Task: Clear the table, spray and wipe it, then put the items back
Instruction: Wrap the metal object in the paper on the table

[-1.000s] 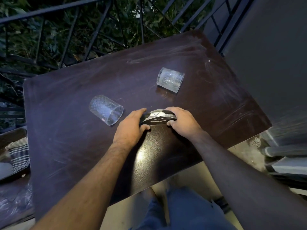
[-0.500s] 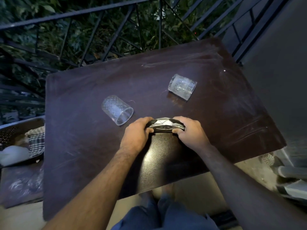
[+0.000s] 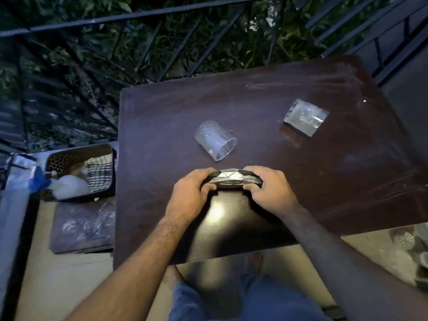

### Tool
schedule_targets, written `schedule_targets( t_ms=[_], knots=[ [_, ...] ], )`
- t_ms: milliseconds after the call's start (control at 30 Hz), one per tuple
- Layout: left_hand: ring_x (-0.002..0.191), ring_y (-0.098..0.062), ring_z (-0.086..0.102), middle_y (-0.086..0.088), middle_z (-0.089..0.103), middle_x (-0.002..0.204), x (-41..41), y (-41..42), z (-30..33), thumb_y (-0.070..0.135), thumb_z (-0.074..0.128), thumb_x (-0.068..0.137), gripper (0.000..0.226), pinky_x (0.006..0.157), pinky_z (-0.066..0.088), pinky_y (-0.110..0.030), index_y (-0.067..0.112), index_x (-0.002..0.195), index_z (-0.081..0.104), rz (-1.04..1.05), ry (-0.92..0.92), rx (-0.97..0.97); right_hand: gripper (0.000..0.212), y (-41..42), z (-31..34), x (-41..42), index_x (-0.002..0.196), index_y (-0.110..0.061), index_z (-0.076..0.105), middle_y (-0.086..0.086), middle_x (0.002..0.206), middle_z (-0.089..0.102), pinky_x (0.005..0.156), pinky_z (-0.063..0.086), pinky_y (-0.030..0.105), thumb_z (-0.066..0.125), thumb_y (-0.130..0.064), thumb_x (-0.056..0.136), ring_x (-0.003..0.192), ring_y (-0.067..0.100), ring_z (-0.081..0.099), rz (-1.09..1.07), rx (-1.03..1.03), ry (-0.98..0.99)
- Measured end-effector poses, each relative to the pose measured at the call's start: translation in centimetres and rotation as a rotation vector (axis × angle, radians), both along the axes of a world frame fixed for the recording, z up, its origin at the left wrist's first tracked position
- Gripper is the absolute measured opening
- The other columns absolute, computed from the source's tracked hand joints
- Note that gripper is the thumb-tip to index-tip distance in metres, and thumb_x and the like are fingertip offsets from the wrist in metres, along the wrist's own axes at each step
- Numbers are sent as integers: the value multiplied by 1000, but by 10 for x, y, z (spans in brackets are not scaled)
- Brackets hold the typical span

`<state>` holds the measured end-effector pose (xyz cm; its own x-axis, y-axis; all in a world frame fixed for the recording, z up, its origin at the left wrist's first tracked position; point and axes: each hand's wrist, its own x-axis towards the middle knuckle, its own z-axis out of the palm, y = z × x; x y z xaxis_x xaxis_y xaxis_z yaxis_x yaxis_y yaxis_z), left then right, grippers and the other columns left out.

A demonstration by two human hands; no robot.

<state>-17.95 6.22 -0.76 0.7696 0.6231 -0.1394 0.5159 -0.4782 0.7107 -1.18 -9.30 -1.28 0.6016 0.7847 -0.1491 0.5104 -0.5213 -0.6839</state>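
A: From the head camera, what are the hands doing?

B: Both grip one dark, shallow dish [image 3: 235, 180] with a silvery faceted face. The left hand [image 3: 192, 193] curls round its left end, the right hand [image 3: 269, 189] round its right end. It sits near the front edge of the bench [image 3: 162, 228], about midway along, and I cannot tell whether it is lifted or resting.

A: What else is on the bench?

B: Two clear tumblers on their sides. The nearer glass [image 3: 215, 142] lies just beyond the dish, toward the bench's middle, mouth facing the front right. The far glass [image 3: 305, 118] lies well apart, toward the back right corner.

A: So what could go wrong?

B: Lying down, they can probably roll. If the dish swings forward as it comes up, it could knock the nearer glass toward an edge. The light is dim too, so misjudging clearance seems likely.

A: And where would things go?

B: Possibly the basket [image 3: 108, 193] off the left edge, holding a striped cloth [image 3: 99, 174]. Carrying the dish that way risks clipping the bench's left edge.
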Motion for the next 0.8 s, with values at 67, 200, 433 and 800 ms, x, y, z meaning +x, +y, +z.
schedule_targets(
  t_ms=[67,200,433,800],
  knots=[
    [108,-10,65,14,71,115,-29,17,0,16,70,90,36,105,49,-31,35,120,68,-1,8,8,37,17,-2,-27,113,-28,70,-13,108,72,95,40,14,74,-17,79,103,8,63,8,15,1],
    [110,-7,63,14,70,119,-96,62,1,17,69,91,36,106,46,-26,33,124,68,40,19,44,38,67,-3,-87,114,-26,70,-12,107,72,92,35,5,75,-14,78,101,8,64,68,43,22],
    [110,-14,65,7,72,117,-204,144,3,6,75,86,38,104,43,-22,17,122,74,162,1,131,37,171,1,-184,112,-28,69,-11,103,72,91,49,21,72,-14,78,96,12,65,197,111,9],
    [109,-22,70,-5,76,119,-327,229,-33,-2,71,90,36,102,47,-30,13,122,76,420,116,90,52,283,-39,-307,123,-18,67,0,119,70,103,46,25,59,-3,74,111,17,63,320,108,44]
  ],
)
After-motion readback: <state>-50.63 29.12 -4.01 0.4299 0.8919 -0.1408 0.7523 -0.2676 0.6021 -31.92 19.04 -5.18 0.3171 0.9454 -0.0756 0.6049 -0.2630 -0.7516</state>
